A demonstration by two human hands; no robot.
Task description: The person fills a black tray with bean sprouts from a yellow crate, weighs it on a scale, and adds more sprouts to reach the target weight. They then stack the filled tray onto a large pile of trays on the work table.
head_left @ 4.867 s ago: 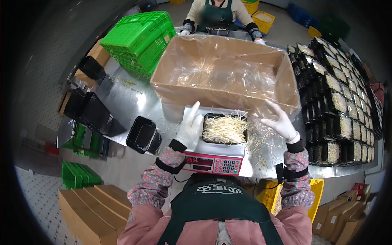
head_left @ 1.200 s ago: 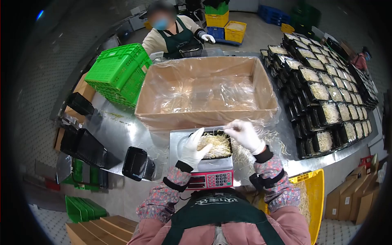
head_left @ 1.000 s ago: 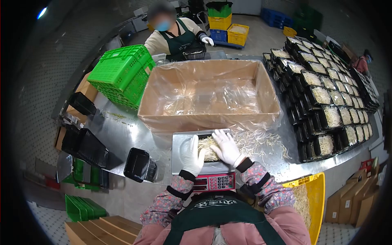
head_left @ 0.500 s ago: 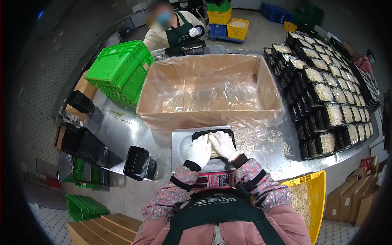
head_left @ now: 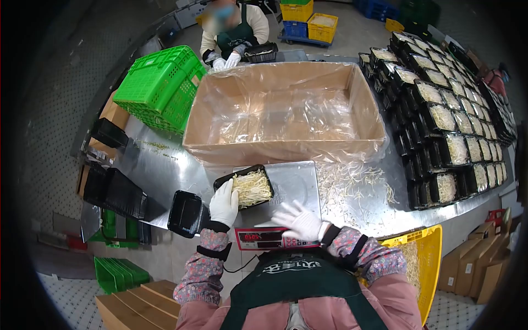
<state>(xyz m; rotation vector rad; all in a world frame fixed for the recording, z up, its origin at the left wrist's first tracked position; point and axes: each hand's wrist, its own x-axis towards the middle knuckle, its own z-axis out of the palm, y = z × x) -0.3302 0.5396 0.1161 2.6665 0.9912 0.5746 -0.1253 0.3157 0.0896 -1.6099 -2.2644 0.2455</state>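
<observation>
My left hand (head_left: 224, 204), in a white glove, grips the near left side of a black plastic tray (head_left: 269, 183). Pale bean sprouts (head_left: 252, 187) fill the tray, which is turned at an angle over the left part of a scale's metal platform (head_left: 300, 181). My right hand (head_left: 298, 221), also gloved, has its fingers spread over the platform's front edge, apart from the tray. Just below it, the scale's red panel (head_left: 261, 238) shows lit digits. Beside my left hand stand nested black trays (head_left: 185, 213) with nothing in them.
A plastic-lined carton (head_left: 286, 151) lies beyond the scale. Loose sprouts (head_left: 352, 184) litter the table on its right, near stacked filled trays (head_left: 455, 148). Green crates (head_left: 157, 82) stand left, a yellow crate (head_left: 434, 264) near right. A co-worker's gloved hands (head_left: 226, 61) rest across the table.
My left hand has shifted left with the tray, which is now turned. My right hand has left the sprouts and moved nearer me, fingers spread. The co-worker's hands have come down to the table.
</observation>
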